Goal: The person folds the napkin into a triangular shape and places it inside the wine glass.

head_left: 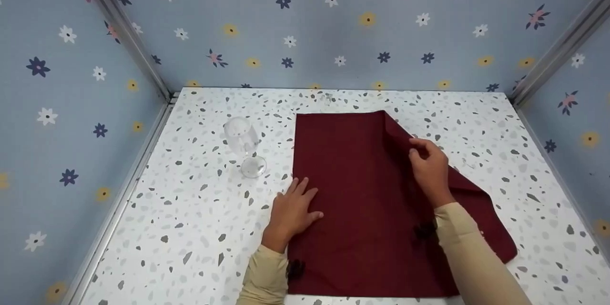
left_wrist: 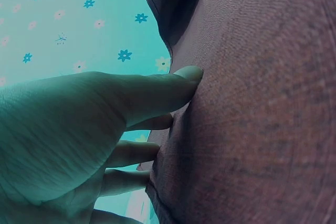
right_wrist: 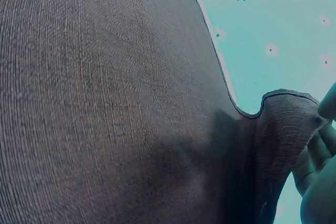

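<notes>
A dark red cloth (head_left: 343,190) lies spread on the speckled table, its right side lifted and slanting in a fold. The left hand (head_left: 291,209) rests on the cloth's left edge with fingers spread; in the left wrist view its thumb (left_wrist: 163,90) presses the woven fabric (left_wrist: 262,108). On the right, the right hand (head_left: 430,169) pinches the cloth's raised edge between thumb and fingers. The right wrist view shows that pinched edge (right_wrist: 286,114) drawn up into a peak beside the fingers (right_wrist: 315,156).
A clear stemmed glass (head_left: 242,138) is on the table left of the cloth, near the left hand. Flower-patterned panels (head_left: 333,28) enclose the back and sides of the white speckled table (head_left: 190,200), with metal posts at the corners.
</notes>
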A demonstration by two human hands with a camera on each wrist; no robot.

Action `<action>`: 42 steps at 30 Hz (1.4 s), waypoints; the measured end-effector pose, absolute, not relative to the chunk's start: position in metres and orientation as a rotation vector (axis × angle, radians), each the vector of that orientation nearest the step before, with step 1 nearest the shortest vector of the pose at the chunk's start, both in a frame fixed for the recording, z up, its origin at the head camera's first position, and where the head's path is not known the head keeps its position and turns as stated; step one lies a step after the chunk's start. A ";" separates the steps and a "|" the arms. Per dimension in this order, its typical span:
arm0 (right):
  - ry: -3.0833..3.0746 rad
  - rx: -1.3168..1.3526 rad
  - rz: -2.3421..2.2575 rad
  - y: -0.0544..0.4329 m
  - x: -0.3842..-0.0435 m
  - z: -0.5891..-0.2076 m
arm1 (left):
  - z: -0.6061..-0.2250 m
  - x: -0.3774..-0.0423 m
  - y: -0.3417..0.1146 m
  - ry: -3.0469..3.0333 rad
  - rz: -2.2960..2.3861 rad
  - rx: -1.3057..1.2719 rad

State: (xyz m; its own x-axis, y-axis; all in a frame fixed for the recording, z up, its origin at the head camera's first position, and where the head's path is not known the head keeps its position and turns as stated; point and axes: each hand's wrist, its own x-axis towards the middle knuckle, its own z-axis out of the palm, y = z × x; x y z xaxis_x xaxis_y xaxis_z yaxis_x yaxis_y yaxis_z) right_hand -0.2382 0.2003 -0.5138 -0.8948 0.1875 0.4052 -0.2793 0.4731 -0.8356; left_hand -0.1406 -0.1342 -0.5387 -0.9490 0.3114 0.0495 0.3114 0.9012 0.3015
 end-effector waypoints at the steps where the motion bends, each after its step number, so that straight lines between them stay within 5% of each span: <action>1: -2.276 0.078 1.416 0.200 -0.238 -0.514 | -0.539 -0.141 -0.134 -3.064 -0.487 -0.502; 42: -2.293 0.204 1.486 0.182 -0.211 -0.520 | -0.541 -0.142 -0.133 -3.061 -0.486 -0.492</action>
State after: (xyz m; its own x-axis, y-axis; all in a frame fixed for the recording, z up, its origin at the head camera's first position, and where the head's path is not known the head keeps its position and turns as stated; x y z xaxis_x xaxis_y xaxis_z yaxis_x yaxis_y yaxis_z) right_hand -0.2110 0.1819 -0.5197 -0.9098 0.0920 0.4046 -0.3318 0.4244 -0.8425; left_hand -0.1415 -0.1326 -0.5407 -0.9508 0.3056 0.0518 0.3066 0.9029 0.3013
